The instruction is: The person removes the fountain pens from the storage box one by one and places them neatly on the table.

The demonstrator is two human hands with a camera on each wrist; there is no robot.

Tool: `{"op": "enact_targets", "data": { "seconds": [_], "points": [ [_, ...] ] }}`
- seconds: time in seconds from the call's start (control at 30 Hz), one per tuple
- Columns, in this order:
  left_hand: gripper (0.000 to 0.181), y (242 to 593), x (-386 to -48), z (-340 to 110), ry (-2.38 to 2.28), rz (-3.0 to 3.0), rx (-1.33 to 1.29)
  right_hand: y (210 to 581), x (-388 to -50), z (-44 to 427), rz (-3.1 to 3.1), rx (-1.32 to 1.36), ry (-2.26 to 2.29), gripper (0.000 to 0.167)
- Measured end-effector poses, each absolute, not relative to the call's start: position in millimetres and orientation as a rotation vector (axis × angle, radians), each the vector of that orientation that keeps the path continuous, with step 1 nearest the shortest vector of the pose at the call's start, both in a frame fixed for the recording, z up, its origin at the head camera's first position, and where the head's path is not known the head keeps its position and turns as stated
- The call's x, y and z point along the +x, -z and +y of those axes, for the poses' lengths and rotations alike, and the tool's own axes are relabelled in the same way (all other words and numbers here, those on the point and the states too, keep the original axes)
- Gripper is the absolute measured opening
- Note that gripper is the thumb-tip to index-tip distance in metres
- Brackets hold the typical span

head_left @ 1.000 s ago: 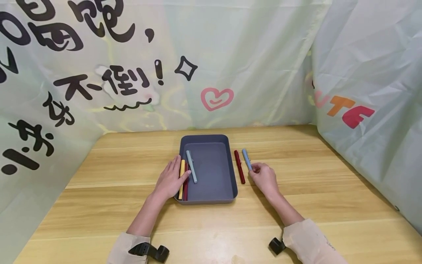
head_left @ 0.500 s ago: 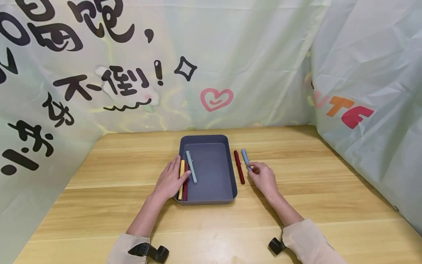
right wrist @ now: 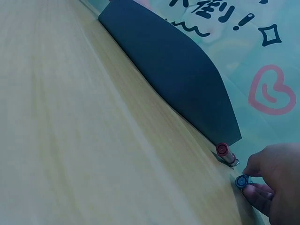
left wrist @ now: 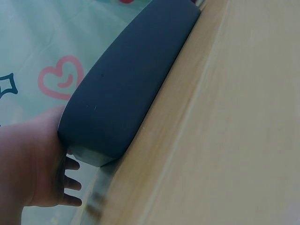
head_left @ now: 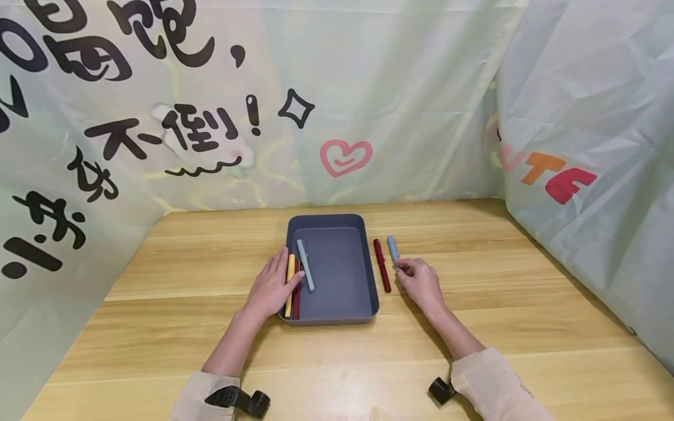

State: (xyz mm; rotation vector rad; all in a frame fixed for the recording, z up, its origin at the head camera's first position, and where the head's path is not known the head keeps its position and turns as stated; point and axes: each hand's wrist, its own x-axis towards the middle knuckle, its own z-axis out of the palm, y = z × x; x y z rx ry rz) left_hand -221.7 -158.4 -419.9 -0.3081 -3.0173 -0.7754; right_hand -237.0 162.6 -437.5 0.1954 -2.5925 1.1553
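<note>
In the head view, a dark grey tray (head_left: 339, 307) rests on the table. My left hand (head_left: 268, 291) holds its left wall, thumb over the rim and fingers along the outside. Inside, beside that wall, lie a yellow pen (head_left: 290, 286) and a dark red pen (head_left: 296, 301), both partly under the thumb. A light blue pen (head_left: 305, 266) slants just right of them. To the tray's right, my right hand (head_left: 423, 286) pinches a blue pen (head_left: 392, 248) between thumb and fingers, its near part covered in that view. Another dark red pen (head_left: 382, 266) lies between this hand and the tray.
The wooden table (head_left: 174, 327) spreads around the tray. A printed cloth (head_left: 421, 105) hangs along its back and both sides. Each wrist carries a black camera; the right one (head_left: 441, 390) sits near the table's front.
My right fingers have shifted slightly on the blue pen, whose angle has changed a little. The left hand, the tray and the other pens have stayed put.
</note>
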Motion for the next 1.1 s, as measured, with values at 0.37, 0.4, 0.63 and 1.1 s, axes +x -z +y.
{"op": "enact_targets", "data": {
  "seconds": [0.37, 0.4, 0.63, 1.1],
  "points": [
    [0.075, 418.9, -221.4, -158.2, 0.775, -3.021, -0.311, 437.5, -236.7, 162.6, -2.577, 0.221, -1.149, 0.019],
    [0.075, 418.9, -221.4, -158.3, 0.777, -3.021, -0.309, 437.7, -236.8, 162.6, -2.575, 0.222, -1.148, 0.018],
    [0.075, 419.4, -221.3, -158.1, 0.775, -3.008, -0.318, 438.7, -237.2, 162.4, -2.581, 0.200, -1.158, 0.018],
    [0.075, 419.1, -221.2, -158.3, 0.772, -3.005, -0.320, 438.6, -237.3, 161.6, -2.587, 0.189, -1.174, 0.018]
  ]
}}
